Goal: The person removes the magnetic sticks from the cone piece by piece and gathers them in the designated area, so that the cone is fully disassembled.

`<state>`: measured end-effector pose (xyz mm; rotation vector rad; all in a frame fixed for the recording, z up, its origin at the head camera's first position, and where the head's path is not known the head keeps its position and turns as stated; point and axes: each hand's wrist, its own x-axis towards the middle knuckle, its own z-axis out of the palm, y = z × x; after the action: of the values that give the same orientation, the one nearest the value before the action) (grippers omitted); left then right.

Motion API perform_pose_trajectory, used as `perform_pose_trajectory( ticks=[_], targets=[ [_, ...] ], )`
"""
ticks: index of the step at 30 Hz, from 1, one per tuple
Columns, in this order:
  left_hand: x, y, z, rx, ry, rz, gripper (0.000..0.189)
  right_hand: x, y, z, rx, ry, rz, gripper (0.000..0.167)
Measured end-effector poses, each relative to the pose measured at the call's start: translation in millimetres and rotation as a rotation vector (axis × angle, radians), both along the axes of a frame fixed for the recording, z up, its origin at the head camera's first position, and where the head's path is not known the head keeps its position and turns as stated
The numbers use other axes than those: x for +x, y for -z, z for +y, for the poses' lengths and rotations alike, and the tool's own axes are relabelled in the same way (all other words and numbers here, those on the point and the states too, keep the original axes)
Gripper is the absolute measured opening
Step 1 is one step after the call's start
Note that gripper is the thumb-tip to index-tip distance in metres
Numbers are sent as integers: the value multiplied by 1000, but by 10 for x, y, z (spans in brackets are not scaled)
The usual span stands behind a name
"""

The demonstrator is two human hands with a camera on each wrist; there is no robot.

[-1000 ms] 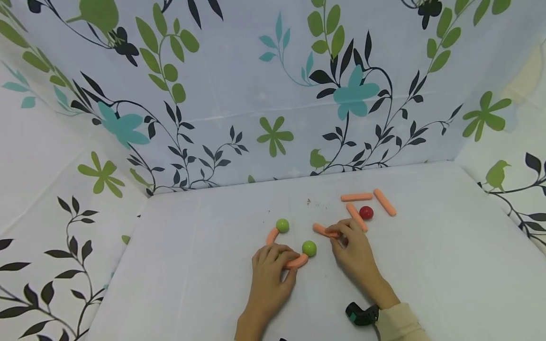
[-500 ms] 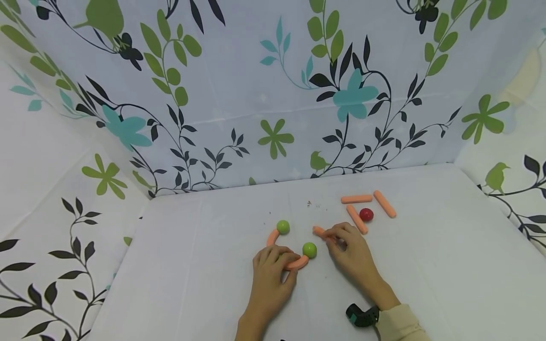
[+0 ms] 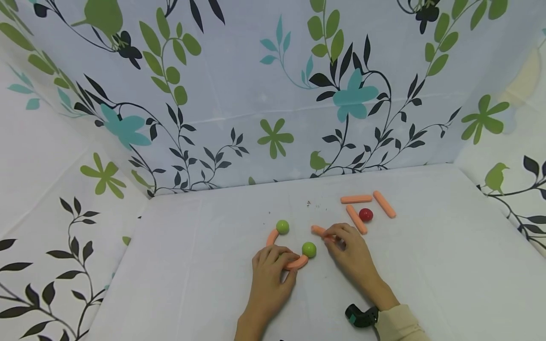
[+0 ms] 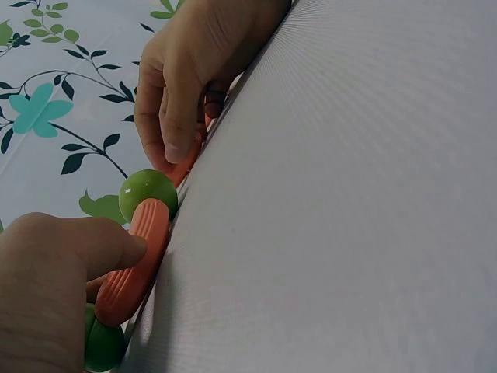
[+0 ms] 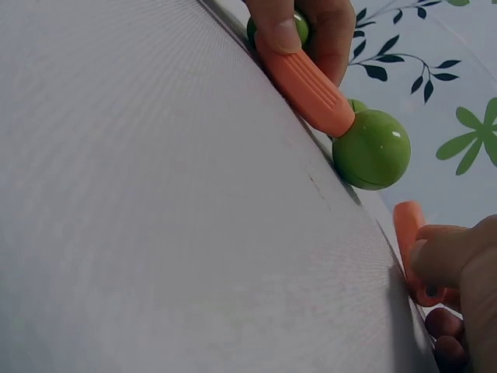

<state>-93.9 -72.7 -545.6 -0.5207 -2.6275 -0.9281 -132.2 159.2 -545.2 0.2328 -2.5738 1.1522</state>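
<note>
My left hand (image 3: 270, 279) pinches a curved, ridged orange stick (image 3: 297, 263) low over the white table. A green ball (image 3: 309, 249) is at that stick's far right end. In the left wrist view another green ball (image 4: 105, 346) shows at the stick's near end, partly behind the hand. A second curved orange stick (image 3: 272, 237) runs from beside my left fingers up to a green ball (image 3: 282, 227). To the right, my right hand (image 3: 354, 255) pinches a separate orange stick (image 5: 407, 221) between thumb and fingers. A small hole shows in its lower end.
Several loose pieces lie beyond my right hand: a red ball (image 3: 366, 215) and straight orange sticks (image 3: 356, 199). A black wrist device (image 3: 361, 316) sits by the right sleeve (image 3: 401, 324). A leaf-patterned cloth (image 3: 239, 94) rises behind the white table (image 3: 204, 274).
My right hand has shifted slightly left with its orange stick, and the stick has turned a little in the fingers. The left hand keeps its hold in the same spot.
</note>
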Motion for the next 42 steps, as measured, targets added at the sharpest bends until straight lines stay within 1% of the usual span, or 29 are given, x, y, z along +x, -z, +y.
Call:
perform_pose_trajectory(
  ticks=[6,11,16,21,27,34,42],
  targets=[
    [-1,5,-2,-3,0,13,25,-3,12,-5,18,-7,12,14],
    [-2,3,0,-1,-1,26,25,6,1,-10,-20,18,-17,14],
    [3,-6,1,-7,-3,14,25,14,-19,-10,-49,67,-25,14],
    [2,-8,-1,-9,-1,19,23,7,-35,3,-66,139,-20,15],
    [2,-7,-3,-6,-2,7,23,1,-49,22,-73,217,-10,15],
    [-1,-4,1,-8,-2,18,24,10,-46,43,-64,265,-1,18],
    [3,-3,-5,1,-3,-6,25,24,-35,42,-74,315,15,20]
  ],
)
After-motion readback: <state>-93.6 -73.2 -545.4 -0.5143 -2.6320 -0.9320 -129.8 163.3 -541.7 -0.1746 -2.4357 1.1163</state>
